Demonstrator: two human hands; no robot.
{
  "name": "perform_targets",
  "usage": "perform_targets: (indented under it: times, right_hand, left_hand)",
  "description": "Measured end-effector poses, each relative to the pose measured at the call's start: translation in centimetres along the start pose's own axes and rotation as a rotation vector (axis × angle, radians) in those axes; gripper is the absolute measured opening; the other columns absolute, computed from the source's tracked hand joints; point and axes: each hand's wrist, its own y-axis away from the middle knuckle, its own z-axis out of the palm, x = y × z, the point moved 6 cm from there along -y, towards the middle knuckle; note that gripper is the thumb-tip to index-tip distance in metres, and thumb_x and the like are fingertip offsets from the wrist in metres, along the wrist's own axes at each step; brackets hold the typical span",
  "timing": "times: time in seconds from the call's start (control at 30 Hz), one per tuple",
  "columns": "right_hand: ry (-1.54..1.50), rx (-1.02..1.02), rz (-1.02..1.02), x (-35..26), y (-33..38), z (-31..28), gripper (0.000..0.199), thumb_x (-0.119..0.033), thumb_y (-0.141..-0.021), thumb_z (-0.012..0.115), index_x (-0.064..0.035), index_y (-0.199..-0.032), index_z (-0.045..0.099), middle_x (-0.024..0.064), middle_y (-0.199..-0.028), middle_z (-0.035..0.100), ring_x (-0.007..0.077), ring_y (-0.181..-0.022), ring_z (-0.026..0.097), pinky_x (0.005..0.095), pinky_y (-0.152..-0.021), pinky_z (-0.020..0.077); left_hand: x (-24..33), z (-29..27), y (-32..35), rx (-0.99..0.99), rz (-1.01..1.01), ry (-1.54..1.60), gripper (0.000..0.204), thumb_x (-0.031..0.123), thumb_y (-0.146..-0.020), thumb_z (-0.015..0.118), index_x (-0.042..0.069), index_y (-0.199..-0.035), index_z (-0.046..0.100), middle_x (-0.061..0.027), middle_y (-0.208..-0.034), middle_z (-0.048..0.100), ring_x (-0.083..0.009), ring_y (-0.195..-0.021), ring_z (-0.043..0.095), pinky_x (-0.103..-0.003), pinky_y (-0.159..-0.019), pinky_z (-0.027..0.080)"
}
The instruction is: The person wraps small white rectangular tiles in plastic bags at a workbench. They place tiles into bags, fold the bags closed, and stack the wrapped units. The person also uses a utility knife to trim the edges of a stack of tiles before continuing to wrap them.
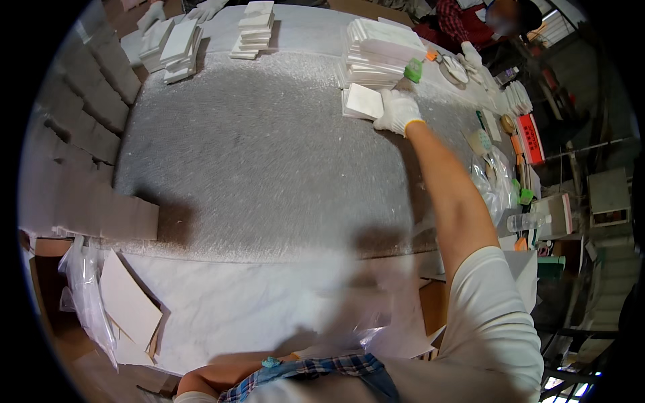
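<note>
At the far right of the grey work surface, my right hand, in a white knit glove with a yellow cuff, is closed on the right edge of a small white tile. Similar flat pieces lie under and beside that tile. Directly behind it rises a tall stack of white tiles. My left forearm bends across the lower edge, in front of my body. Of my left hand only a bit of pale glove seems to show above the plaid apron; its fingers are hidden.
Shorter tile stacks stand along the far edge. Large pale blocks wall the left side. Co-workers' gloved hands are at the far side. A green block, plastic bags and a bottle lie right.
</note>
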Motion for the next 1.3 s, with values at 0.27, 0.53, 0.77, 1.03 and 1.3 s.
perform_targets:
  times: [0.27,0.53,0.77,1.03,1.3]
  right_hand:
    - [-0.363,0.102,0.038,-3.3,14.3,-0.2,0.087,-0.052,-0.064,0.084,-0.0053,-0.135,0.061,0.0244,-0.127,0.065,0.0411,-0.118,0.063,0.0463,-0.102,0.0511]
    - [-0.555,0.054,-0.112,-8.9,34.6,-4.0,0.092,-0.045,-0.065,0.084,-0.0041,-0.141,0.053,0.0209,-0.127,0.060,0.0379,-0.122,0.058,0.0445,-0.105,0.0478]
    - [-0.527,-0.024,-0.164,-11.6,43.8,-2.4,0.090,-0.041,-0.064,0.086,-0.0077,-0.141,0.053,0.0197,-0.134,0.056,0.0409,-0.125,0.055,0.0479,-0.107,0.0468]
    - [-0.478,-0.012,-0.155,-12.3,46.0,-2.0,0.095,-0.041,-0.065,0.087,-0.0099,-0.147,0.050,0.0195,-0.142,0.053,0.0418,-0.133,0.050,0.0495,-0.112,0.0429]
    - [-0.701,0.301,-0.119,-10.1,48.8,-4.7,0.079,-0.030,-0.075,0.081,-0.0134,-0.147,0.053,0.0212,-0.148,0.051,0.0420,-0.136,0.048,0.0487,-0.115,0.0406]
  left_hand:
    - [-2.2,2.5,0.7,0.032,0.003,-0.119,0.044,0.030,-0.096,0.061,0.013,-0.136,0.066,-0.0188,-0.136,0.064,-0.0331,-0.120,0.063,-0.042,-0.100,0.050]
    - [-0.3,4.9,2.1,0.065,-0.015,-0.790,0.037,0.029,-0.096,0.056,0.007,-0.122,0.073,-0.0264,-0.110,0.069,-0.0405,-0.106,0.068,-0.045,-0.093,0.052]
    - [-0.8,6.9,1.4,-0.040,0.374,-1.303,0.032,0.024,-0.095,0.053,0.002,-0.101,0.075,-0.0215,-0.084,0.071,-0.0409,-0.080,0.071,-0.048,-0.077,0.055]
    - [0.7,7.9,3.4,-0.030,0.429,-1.313,0.032,0.024,-0.097,0.049,0.005,-0.093,0.074,-0.0201,-0.092,0.073,-0.0390,-0.084,0.071,-0.047,-0.080,0.055]
    - [1.0,8.5,3.9,-0.012,0.373,-1.371,0.030,0.025,-0.099,0.049,0.009,-0.099,0.074,-0.0177,-0.120,0.070,-0.0349,-0.085,0.071,-0.045,-0.081,0.056]
